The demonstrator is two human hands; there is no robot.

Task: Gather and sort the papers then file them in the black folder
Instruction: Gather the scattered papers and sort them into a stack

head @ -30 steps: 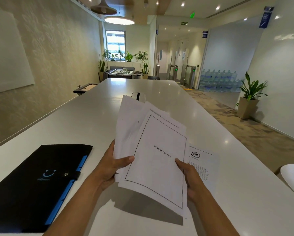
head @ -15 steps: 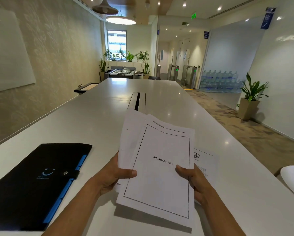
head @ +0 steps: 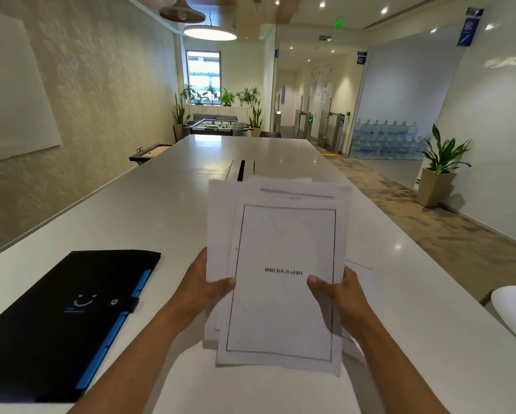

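I hold a stack of white papers [head: 280, 243] upright above the table, between both hands. The front sheet has a black border and the word BIBLIOGRAPHY. My left hand [head: 201, 286] grips the stack's left edge, thumb on the front. My right hand [head: 342, 297] grips the right edge the same way. The black folder [head: 56, 321] with a blue spine and snap strap lies closed on the table to the left. One more sheet [head: 360, 274] lies flat on the table behind my right hand, mostly hidden.
The long white table [head: 167, 210] runs ahead, with a cable slot [head: 241, 170] in its middle. A white chair edge [head: 513, 312] shows at the right. A potted plant [head: 439, 171] stands by the right wall.
The papers have turned from a fanned, tilted spread into a straighter, more squared stack, and my hands have shifted to its two side edges. The stack now hides most of the sheet on the table.
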